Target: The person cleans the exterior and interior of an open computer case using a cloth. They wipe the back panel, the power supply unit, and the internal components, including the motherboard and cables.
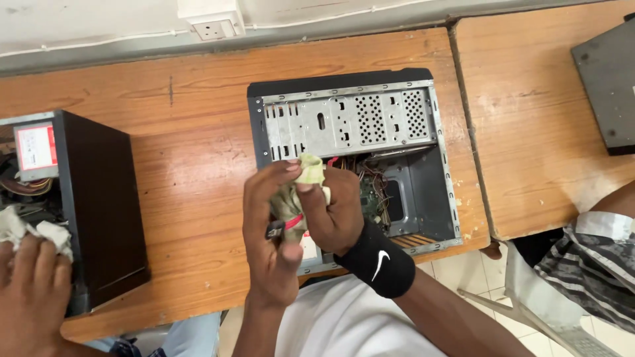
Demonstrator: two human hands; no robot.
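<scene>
1. The left hand [271, 231] and right hand [337, 208], nearest, both grip a small part wrapped in a pale green cloth [305, 173].
2. They hover over the open computer case [350, 125] on the wooden desk [192, 165].
3. Another person's hand [30, 291] presses a white rag [40, 231] into a second case [99, 198].

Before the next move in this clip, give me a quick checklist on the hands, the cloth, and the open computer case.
1. Cloth held: ok. Left hand and right hand both pinch the pale green cloth.
2. Red-handled small item between the hands: cannot tell what it is; mostly hidden by cloth and fingers.
3. Open computer case lies flat on the wooden table: ok.
4. Case interior reachable: ok, side panel off, wires visible.
5. Another person's hand with a white cloth works at the second case, apart from this one: ok.
</scene>
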